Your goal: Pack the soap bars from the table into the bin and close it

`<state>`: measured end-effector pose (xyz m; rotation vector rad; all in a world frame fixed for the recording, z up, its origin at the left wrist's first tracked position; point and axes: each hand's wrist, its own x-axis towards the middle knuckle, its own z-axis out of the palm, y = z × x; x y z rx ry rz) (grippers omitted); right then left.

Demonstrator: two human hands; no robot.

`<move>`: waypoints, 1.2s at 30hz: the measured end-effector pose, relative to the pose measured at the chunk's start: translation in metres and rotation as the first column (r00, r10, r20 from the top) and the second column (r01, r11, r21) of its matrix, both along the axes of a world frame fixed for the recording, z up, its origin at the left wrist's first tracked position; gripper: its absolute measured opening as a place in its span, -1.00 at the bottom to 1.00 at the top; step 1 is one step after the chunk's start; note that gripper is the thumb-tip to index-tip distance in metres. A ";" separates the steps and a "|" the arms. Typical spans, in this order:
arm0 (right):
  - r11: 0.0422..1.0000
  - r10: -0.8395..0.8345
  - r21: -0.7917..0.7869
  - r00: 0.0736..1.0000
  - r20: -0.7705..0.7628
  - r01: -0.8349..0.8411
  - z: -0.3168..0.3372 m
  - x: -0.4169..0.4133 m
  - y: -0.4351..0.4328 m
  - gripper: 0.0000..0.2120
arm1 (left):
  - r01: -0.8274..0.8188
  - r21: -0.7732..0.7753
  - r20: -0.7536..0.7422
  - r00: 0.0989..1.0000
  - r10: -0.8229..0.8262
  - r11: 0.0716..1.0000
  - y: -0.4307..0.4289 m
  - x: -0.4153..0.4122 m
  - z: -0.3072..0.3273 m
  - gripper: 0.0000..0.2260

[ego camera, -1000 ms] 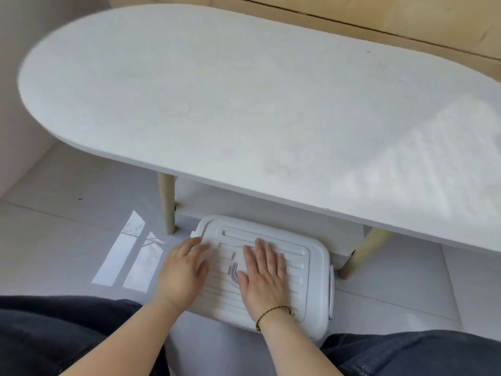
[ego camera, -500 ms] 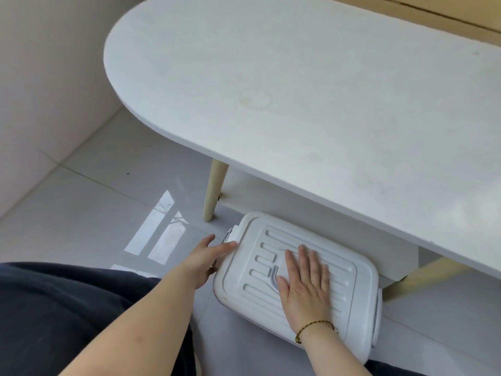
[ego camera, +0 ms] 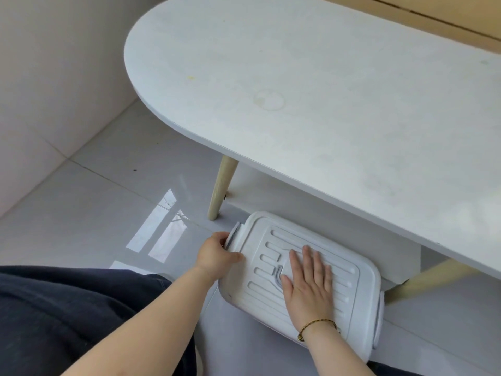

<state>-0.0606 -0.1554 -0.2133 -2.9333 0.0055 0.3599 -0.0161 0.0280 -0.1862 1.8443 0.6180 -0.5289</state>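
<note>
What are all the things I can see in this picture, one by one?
Oval white table: one, white, fills the upper right.
Tapered wooden table legs: two visible, pale wood, under the tabletop.
Flat lower shelf: one, white, beneath the tabletop.
Plastic bin with ribbed lid: one, white, on the floor, partly under the table, lid on.
Left end clip and right end clip: two, grey-white, at the bin's ends.
Glossy tile floor: grey, left and below.
Wall: beige, upper left.
Beaded bracelet: one, gold and dark, right wrist.
Trousers: dark, lower left.
Left hand: grips the left end clip.
Right hand: flat on the lid.
</note>
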 end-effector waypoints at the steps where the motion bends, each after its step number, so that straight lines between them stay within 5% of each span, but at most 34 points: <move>1: 1.000 0.004 0.005 1.000 -0.001 -0.004 0.000 0.000 0.000 -0.48 | -0.024 0.060 0.010 1.000 0.023 0.998 -0.005 -0.003 -0.002 -0.61; 13: 1.000 0.028 0.009 0.999 -0.019 -0.028 0.000 0.000 -0.001 -0.48 | -0.254 -0.022 0.076 0.964 0.255 0.967 -0.016 -0.013 -0.017 -0.71; 20: 0.999 0.035 0.003 0.998 -0.048 -0.035 0.000 0.000 0.000 -0.48 | -0.095 0.178 0.188 0.980 0.061 0.979 -0.023 -0.021 -0.016 -0.76; 23: 0.999 0.037 -0.001 0.996 -0.076 -0.037 0.002 0.001 0.000 -0.47 | 0.215 0.605 0.231 0.874 -0.427 0.767 -0.024 -0.029 -0.022 -0.54; 25: 0.999 0.037 -0.002 0.994 -0.106 -0.038 0.003 0.001 -0.001 -0.47 | 0.360 0.703 0.139 0.776 -0.615 0.613 -0.027 -0.032 -0.024 -0.54; 32: 0.991 0.070 0.127 0.969 -0.239 -0.041 0.032 0.005 -0.015 -0.40 | 0.611 0.715 -0.180 0.632 -0.754 0.341 -0.027 -0.025 0.006 -0.51; 36: 0.976 0.054 0.215 0.980 -0.191 -0.012 0.076 0.000 -0.023 -0.39 | 0.609 0.708 -0.169 0.638 -0.752 0.358 -0.036 -0.021 0.058 -0.52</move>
